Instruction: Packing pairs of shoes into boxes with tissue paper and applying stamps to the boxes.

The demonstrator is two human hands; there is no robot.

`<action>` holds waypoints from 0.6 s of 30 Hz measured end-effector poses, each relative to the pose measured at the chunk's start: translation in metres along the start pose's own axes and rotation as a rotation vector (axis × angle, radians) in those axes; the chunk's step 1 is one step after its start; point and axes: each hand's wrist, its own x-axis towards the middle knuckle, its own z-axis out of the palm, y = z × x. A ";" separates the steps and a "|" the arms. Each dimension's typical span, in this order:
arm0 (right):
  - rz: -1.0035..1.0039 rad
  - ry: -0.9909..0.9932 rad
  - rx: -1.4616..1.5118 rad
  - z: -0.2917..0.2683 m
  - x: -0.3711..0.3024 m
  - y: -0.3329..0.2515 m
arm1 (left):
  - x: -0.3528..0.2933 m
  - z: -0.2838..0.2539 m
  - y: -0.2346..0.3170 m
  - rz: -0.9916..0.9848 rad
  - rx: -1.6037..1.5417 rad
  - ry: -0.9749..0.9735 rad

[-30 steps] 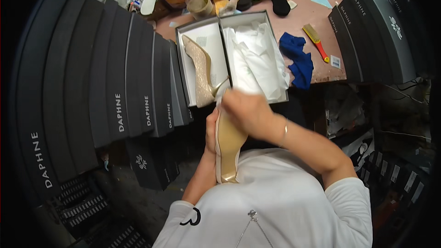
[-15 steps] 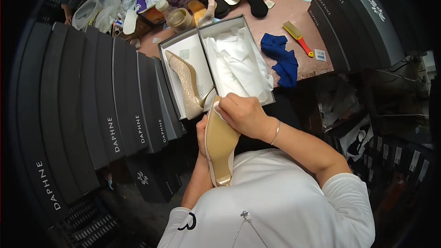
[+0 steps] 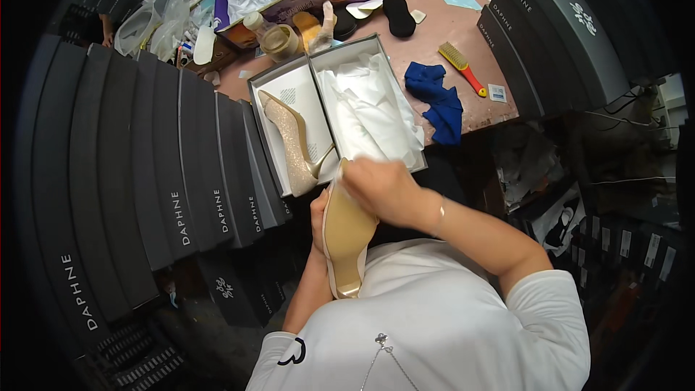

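Observation:
A high-heeled shoe (image 3: 347, 235) is held sole up in front of my chest, its tan sole facing me and its toe pointing away. Around its left side wraps my left hand (image 3: 317, 219), closed, with most fingers hidden behind the shoe. My right hand (image 3: 385, 187), smeared by motion, is curled in a fist against the sole's toe end; what its fingertips pinch is hidden. Just beyond, a glittery champagne pump (image 3: 293, 141) lies on its side in the left half of an open shoebox (image 3: 394, 65). White tissue paper (image 3: 362, 105) fills the right half.
Dark shoeboxes (image 3: 145, 166) stand in a row at the left; more boxes (image 3: 557, 36) stand at the right. On the pink table (image 3: 481, 112) lie a blue cloth (image 3: 438, 101), a red-and-yellow brush (image 3: 463, 69) and a black pad (image 3: 399, 17). A jar (image 3: 280, 42) stands behind the shoebox.
My right hand has shifted slightly along the sole's toe edge and is now blurred. My left hand keeps its hold on the shoe. The whole view has tilted a little.

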 end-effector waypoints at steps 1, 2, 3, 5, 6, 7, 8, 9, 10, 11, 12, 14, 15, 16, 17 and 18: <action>-0.017 -0.036 0.004 -0.002 0.000 -0.001 | 0.002 0.005 -0.001 0.027 -0.059 0.070; -0.028 -0.060 0.011 -0.003 -0.004 -0.010 | 0.001 0.015 0.000 0.046 -0.107 0.143; -0.047 -0.085 0.022 0.001 -0.005 -0.020 | 0.001 0.022 0.005 0.076 -0.154 0.216; -0.152 -0.156 -0.033 0.003 -0.020 -0.057 | 0.001 0.014 0.016 0.066 0.065 0.094; -0.128 -0.145 -0.022 0.004 -0.013 -0.048 | -0.001 0.008 0.017 0.032 0.130 0.097; -0.103 -0.135 -0.011 0.005 -0.001 -0.032 | 0.001 0.008 0.013 0.056 -0.049 0.186; -0.066 -0.128 -0.007 0.006 0.001 -0.024 | 0.003 0.020 0.009 0.066 -0.233 0.270; -0.044 -0.141 -0.004 0.004 0.002 -0.025 | 0.004 -0.001 0.011 0.073 0.106 -0.077; -0.020 -0.154 -0.002 0.002 0.000 -0.030 | 0.006 -0.017 0.009 0.064 0.079 -0.088; -0.014 -0.154 0.002 0.006 0.002 -0.033 | 0.007 -0.022 0.011 0.065 0.050 -0.096; -0.003 -0.162 0.013 0.010 0.001 -0.039 | 0.003 -0.014 0.014 0.106 0.094 -0.027; -0.135 -0.113 0.017 0.008 -0.002 -0.041 | 0.000 -0.009 0.017 0.099 0.106 -0.035; -0.202 -0.088 0.016 0.008 -0.003 -0.042 | 0.001 -0.005 0.013 0.092 -0.011 0.036; -0.041 -0.153 0.085 0.009 0.007 -0.020 | 0.003 -0.002 0.010 0.084 -0.128 0.105; 0.112 -0.307 -0.022 0.036 -0.002 0.023 | 0.005 -0.041 0.004 0.028 -0.009 -0.135; 0.066 -0.248 0.009 0.029 0.003 0.015 | 0.005 -0.038 0.008 0.052 0.026 -0.102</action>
